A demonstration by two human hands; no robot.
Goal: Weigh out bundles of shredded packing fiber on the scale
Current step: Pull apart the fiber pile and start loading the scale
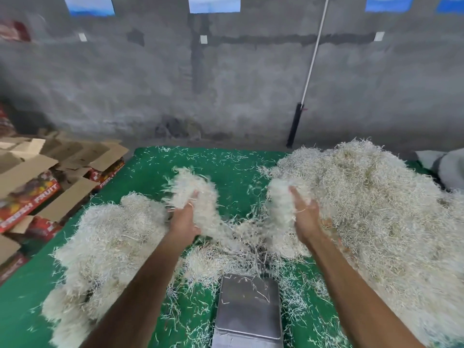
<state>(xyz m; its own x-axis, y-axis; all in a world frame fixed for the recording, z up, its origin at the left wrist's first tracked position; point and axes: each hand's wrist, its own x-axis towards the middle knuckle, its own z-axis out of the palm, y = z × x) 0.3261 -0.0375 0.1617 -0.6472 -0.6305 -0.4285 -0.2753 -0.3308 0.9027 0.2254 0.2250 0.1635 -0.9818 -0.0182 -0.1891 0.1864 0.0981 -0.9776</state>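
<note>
Two hands lift one fiber bundle above the green mat, just beyond the scale: left hand and right hand each curl into a tuft. Fiber appears light, springy, shedding; scoop beneath with both palms.

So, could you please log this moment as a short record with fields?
left hand: left hand grips one end of a fiber bundle
right hand: right hand grips the other end
bundle position: raised above the green mat, beyond the scale
scale: scale platform bears only stray shreds
fiber piles: large pile right, smaller pile left
side: fruit cartons at left
</note>
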